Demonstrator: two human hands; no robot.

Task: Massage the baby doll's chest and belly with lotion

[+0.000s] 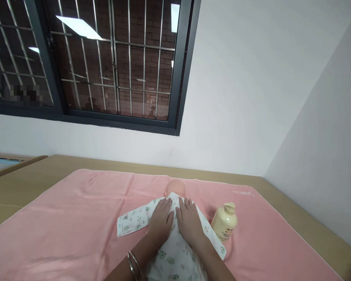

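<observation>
A wide pink towelling cloth (76, 226) is covering the tan wooden table (23, 183) below a barred dark-framed window (111, 62). Lying in the middle of the cloth is a baby doll in a white printed garment (171, 253), its long axis running away from the person, bare head (176, 188) pointing to the wall. Both hands are resting palm-down on its upper body, side by side: left hand (161, 220) and right hand (189, 222), fingers flat and spread, gripping nothing. A cream pump bottle (224, 221) is standing just beside the right hand.

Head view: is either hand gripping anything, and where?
Nothing is gripped. The left hand and right hand lie flat, palms down, on the doll's patterned garment.
</observation>
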